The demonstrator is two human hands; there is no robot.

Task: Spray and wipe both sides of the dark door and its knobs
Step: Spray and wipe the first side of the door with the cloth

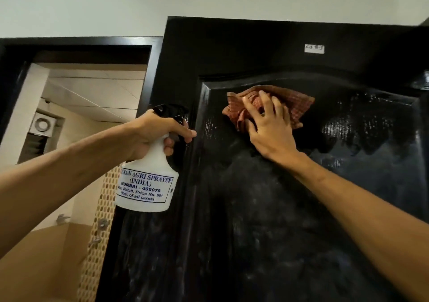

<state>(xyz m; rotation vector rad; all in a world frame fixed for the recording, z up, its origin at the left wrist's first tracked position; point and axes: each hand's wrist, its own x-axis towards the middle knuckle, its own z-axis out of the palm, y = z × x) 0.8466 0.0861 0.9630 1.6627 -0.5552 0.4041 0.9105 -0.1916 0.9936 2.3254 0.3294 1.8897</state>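
- The dark door (278, 220) fills the centre and right of the view and stands open, its edge next to a black door frame (76, 44).
- Its surface is black-brown, with a raised panel whose top edge is arched.
- The upper right of the panel is glossy and wet, and the lower edge of the wet patch is ragged where liquid runs down.
- The lower part of the panel is dull, with pale, dusty smears.
- A small white sticker (314, 49) with handwriting too small to read sits on the flat band above the panel.
- The right hand (269, 127) lies on the upper left of the panel, fingers spread and pressing a reddish checked cloth (299, 104) flat to the wood.
- The cloth is bunched under the fingers and sticks out beyond them to the right.
- The left hand (157, 132) grasps the neck of a white spray bottle (148, 181) just beside the door's left edge, fingers curled round it below the black trigger head.
- The bottle's label reads "AGRI SPRAYER (INDIA)".
- Through the doorway are beige tiles and a round exhaust fan (43, 124).
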